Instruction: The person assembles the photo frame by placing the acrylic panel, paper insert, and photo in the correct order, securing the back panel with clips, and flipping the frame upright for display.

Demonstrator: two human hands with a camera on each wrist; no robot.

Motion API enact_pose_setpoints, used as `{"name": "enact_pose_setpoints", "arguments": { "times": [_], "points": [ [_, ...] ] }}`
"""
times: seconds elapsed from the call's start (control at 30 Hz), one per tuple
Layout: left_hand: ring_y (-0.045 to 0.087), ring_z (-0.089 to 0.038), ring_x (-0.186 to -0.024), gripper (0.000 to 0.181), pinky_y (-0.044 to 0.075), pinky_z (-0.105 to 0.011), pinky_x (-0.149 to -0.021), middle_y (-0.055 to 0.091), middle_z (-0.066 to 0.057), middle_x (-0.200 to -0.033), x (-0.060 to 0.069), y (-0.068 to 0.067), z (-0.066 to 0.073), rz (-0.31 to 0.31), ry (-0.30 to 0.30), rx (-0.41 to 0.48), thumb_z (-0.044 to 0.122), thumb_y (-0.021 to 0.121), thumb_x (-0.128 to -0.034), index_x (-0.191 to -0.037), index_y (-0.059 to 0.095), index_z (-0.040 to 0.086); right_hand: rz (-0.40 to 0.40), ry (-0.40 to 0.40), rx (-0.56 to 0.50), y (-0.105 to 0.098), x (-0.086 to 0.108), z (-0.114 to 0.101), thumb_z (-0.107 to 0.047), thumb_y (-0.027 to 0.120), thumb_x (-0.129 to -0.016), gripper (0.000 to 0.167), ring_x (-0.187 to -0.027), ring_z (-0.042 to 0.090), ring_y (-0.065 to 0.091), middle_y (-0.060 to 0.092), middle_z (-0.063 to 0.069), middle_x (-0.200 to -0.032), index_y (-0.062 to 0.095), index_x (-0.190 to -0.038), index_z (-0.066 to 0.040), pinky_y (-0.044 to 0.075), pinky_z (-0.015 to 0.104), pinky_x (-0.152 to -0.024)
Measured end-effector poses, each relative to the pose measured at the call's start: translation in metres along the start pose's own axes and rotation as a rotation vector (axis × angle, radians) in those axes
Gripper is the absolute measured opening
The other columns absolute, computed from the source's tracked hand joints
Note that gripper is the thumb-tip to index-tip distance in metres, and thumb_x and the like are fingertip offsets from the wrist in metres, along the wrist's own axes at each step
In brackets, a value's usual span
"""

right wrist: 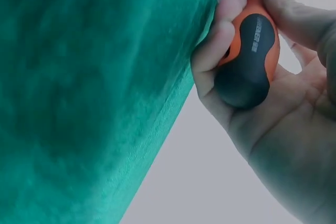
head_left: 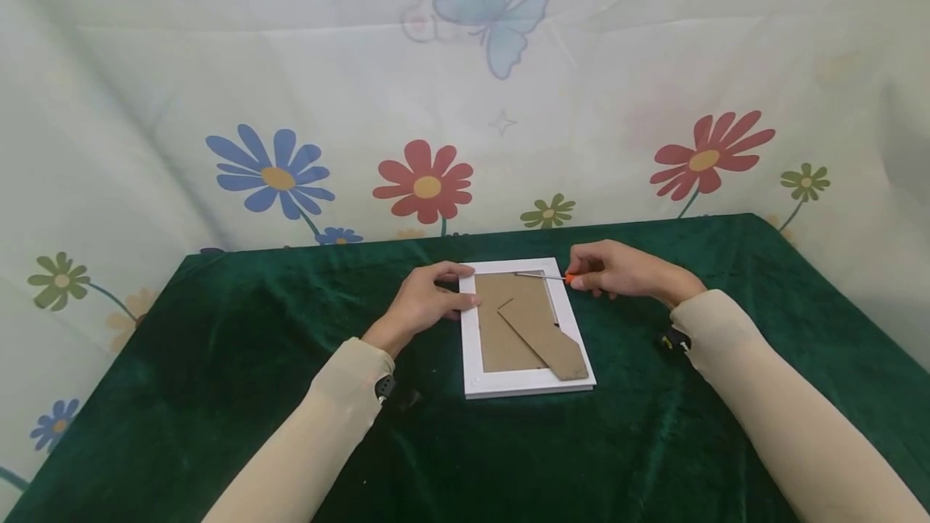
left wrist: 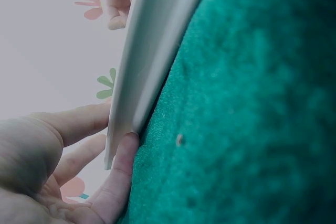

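Note:
A white picture frame [head_left: 472, 345] lies back side up, with a brown backing board [head_left: 501, 353] inside and a brown stand flap [head_left: 555, 345] slanting over its lower right. My left hand [head_left: 425, 301] grips the frame's left edge near the top, thumb on the rim; in the left wrist view the fingers of this hand [left wrist: 68, 166] touch the white edge [left wrist: 142, 51]. My right hand [head_left: 625, 269] holds a screwdriver, whose metal shaft [head_left: 541, 275] reaches over the upper right rim to the board's top edge. Its orange and black handle [right wrist: 249, 56] sits in the curled right hand [right wrist: 294, 103].
Dark green velvet cloth [head_left: 218, 361] covers the table under the frame. Behind it hangs a pale curtain [head_left: 581, 87] printed with flowers and a butterfly. A small speck [left wrist: 179, 140] lies on the cloth near the left hand.

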State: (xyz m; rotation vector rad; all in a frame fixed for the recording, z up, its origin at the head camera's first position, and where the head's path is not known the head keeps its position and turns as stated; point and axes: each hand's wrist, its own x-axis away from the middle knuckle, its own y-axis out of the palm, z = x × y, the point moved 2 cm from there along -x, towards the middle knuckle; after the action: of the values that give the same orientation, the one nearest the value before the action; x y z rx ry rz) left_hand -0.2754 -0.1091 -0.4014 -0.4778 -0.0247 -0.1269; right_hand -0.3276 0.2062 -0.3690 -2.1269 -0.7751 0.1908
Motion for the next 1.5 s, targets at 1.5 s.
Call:
{"name": "enact_pose_setpoints", "arguments": {
  "times": [1.5],
  "points": [
    [0.075,-0.027,-0.095,0.042,0.064,-0.037,-0.084,0.066,-0.015,-0.131,0.000,-0.002,0.008,-0.045,0.056,-0.071,0.013,0.081,-0.0963,-0.137,0.070,0.011,-0.069,-0.035,0.217,-0.004,-0.004,-0.019,-0.009,0.074,-0.101,0.012,-0.076,0.020,0.061,0.063,0.003,-0.090,0.062,-0.105,-0.012,0.056,0.032,-0.068]
  ]
}}
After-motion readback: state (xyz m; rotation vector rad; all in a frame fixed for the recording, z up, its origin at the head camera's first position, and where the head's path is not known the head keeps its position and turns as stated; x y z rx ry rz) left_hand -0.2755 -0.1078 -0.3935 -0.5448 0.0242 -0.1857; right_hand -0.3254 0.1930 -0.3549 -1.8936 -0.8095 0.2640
